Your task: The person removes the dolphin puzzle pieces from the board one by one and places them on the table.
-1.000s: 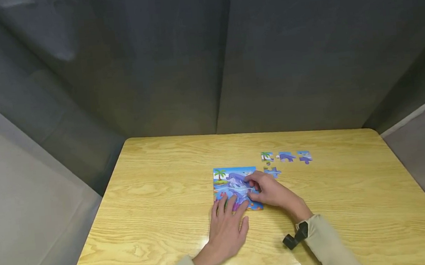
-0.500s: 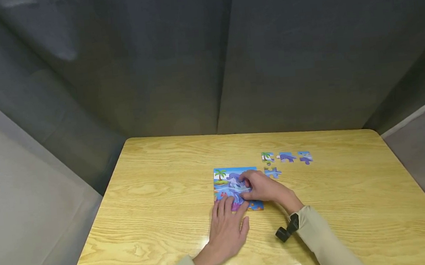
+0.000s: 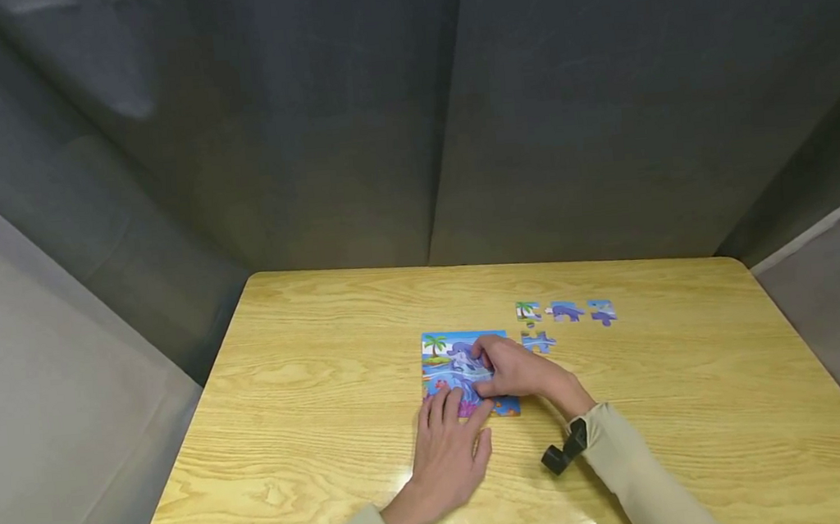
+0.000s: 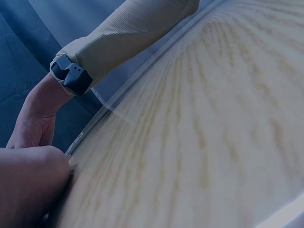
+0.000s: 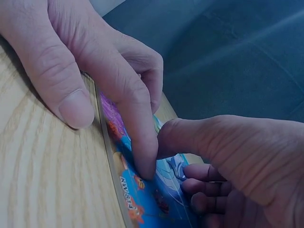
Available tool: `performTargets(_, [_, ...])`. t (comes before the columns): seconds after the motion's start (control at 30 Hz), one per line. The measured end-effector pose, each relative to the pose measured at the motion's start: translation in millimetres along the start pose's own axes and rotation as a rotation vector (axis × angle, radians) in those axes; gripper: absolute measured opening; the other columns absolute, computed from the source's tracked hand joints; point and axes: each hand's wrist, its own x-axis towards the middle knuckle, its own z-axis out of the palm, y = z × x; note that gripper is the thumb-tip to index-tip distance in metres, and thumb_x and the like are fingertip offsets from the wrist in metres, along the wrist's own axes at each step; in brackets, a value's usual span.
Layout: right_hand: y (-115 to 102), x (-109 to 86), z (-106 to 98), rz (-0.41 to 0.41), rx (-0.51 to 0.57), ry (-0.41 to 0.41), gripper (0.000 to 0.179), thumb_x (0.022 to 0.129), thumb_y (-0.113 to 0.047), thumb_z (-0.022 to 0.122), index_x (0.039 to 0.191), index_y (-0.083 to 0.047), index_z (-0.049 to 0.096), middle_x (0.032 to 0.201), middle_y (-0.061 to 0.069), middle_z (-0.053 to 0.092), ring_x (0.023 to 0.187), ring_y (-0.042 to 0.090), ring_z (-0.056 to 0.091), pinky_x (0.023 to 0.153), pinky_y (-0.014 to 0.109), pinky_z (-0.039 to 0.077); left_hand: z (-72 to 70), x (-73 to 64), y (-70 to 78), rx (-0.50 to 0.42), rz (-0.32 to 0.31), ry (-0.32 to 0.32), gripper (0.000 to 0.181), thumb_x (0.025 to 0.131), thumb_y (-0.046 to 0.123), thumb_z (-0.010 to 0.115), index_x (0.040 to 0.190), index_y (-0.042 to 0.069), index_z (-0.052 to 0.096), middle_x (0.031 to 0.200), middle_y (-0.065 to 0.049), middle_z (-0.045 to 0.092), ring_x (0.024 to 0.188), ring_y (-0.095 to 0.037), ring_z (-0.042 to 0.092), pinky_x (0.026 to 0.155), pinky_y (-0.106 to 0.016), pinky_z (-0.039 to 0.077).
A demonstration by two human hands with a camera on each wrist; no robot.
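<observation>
A small jigsaw puzzle [image 3: 436, 368] with dolphins, a palm tree and sea creatures lies flat on the wooden table. My left hand [image 3: 446, 457] rests at its near edge, fingers extended and fingertips on the picture. Over the right part of the puzzle, my right hand [image 3: 521, 369] has its thumb and curled fingers spread around a puzzle piece, largely hidden by the hand. In the right wrist view, the left index finger [image 5: 135, 128] presses on the puzzle beside the right thumb [image 5: 190, 135]. The left wrist view shows the right forearm, not the puzzle.
Several loose puzzle pieces lie beyond the puzzle to the right: a palm-tree piece [image 3: 527, 311], a dolphin piece [image 3: 566, 310], another at the far right [image 3: 603, 310] and a blue one [image 3: 538, 342] nearer the hand. A dark curtain [image 3: 351, 136] hangs behind the table [image 3: 315, 435].
My right hand has moved slightly left over the puzzle, mostly in the first half second. The left hand and the loose pieces have stayed in place.
</observation>
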Motion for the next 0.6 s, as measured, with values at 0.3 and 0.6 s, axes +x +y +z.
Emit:
performTargets(0.3, [-0.6,-4.5,0.6,-0.021,0.049,0.055,0.042,0.083,-0.017,0.086,0.114,-0.003,0.062,0.097,0.006,0.06,0.078,0.014,0.051,0.071,0.03,0.048,-1.4,0.0,0.6,-0.011,0.0,-0.003,0.046,0.109,0.041,0.041,0.154,0.035,0.052,0.153,-0.015,0.044,0.149,-0.04,0.032,0.119,-0.062,0.027])
performTargets(0.6, [3.5,-4.8,1.8,-0.05,0.132,0.069,0.04,0.083,-0.012,0.088,0.113,0.0,0.065,0.083,0.006,0.065,0.072,0.01,0.058,0.068,0.026,0.052,-1.9,-0.6,1.3,-0.003,0.001,0.005,0.046,0.109,0.041,0.042,0.153,0.035,0.053,0.154,-0.015,0.045,0.149,-0.04,0.033,0.119,-0.061,0.028])
